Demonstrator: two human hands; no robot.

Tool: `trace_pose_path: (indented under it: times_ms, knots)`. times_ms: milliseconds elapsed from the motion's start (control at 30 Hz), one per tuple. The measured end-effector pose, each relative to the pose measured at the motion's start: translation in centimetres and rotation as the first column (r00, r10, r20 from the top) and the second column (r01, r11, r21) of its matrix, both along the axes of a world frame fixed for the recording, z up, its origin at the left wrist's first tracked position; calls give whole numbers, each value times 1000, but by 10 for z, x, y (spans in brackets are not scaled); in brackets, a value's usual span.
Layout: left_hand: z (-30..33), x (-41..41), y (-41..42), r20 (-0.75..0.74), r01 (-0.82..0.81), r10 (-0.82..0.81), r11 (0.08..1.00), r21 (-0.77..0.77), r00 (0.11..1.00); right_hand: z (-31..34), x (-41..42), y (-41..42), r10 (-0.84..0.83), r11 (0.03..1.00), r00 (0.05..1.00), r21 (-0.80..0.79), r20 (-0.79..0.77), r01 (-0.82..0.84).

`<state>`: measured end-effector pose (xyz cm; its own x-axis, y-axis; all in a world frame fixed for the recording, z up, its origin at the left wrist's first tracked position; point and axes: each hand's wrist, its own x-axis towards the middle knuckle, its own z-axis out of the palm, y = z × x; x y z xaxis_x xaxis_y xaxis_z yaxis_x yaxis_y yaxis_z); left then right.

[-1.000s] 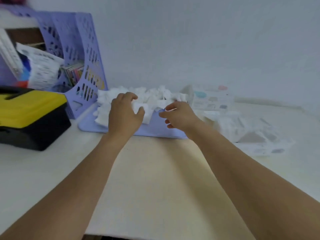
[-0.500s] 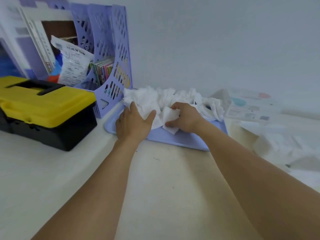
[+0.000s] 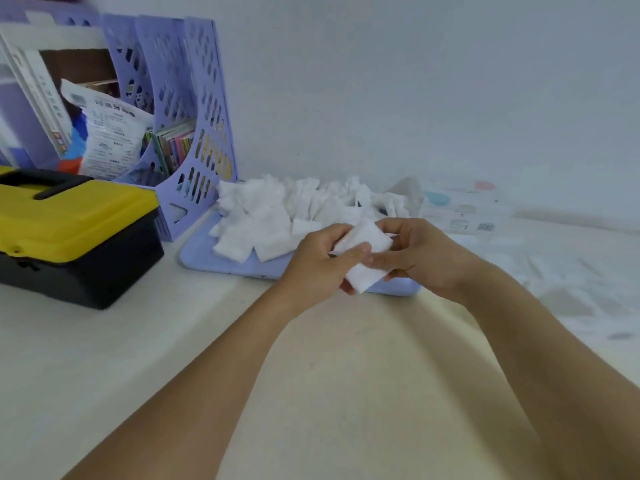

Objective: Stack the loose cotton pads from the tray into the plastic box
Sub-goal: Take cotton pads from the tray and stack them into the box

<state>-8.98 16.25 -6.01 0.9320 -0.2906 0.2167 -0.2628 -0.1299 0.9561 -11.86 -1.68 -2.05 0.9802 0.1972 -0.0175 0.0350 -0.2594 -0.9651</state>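
A lilac tray lies by the wall with a loose heap of white cotton pads on it. Both hands are raised just in front of the tray's near edge. My left hand and my right hand together pinch a small bunch of white cotton pads, thumbs on top. A clear plastic box with pastel marks stands to the right of the tray against the wall; its inside is blurred.
A yellow-lidded black toolbox sits at the left. Behind it stands a lilac perforated file rack with books and a white packet. Crumpled clear plastic wrapping lies on the table at the right.
Both hands were down in the heap on the tray. They have lifted and drawn back toward me, holding a small bunch of pads between them.
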Motion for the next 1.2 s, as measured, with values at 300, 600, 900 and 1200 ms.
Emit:
trace_pose_path:
  times_ms: [300,600,900,1200]
  knots:
    - [9,-12,-19,-399,29,-140,962,-272,906,-11,-5,-15,-352,936,924,59,147,347]
    - [0,-10,-16,-456,-40,-138,932,-359,879,-2,-9,-9,-302,945,904,220,303,242]
    - [2,-14,-18,-481,43,-226,931,-363,847,-8,0,-12,-246,960,876,-20,414,278]
    - [4,-13,-19,-504,29,-202,944,-329,840,-11,0,-13,-200,963,882,-78,427,256]
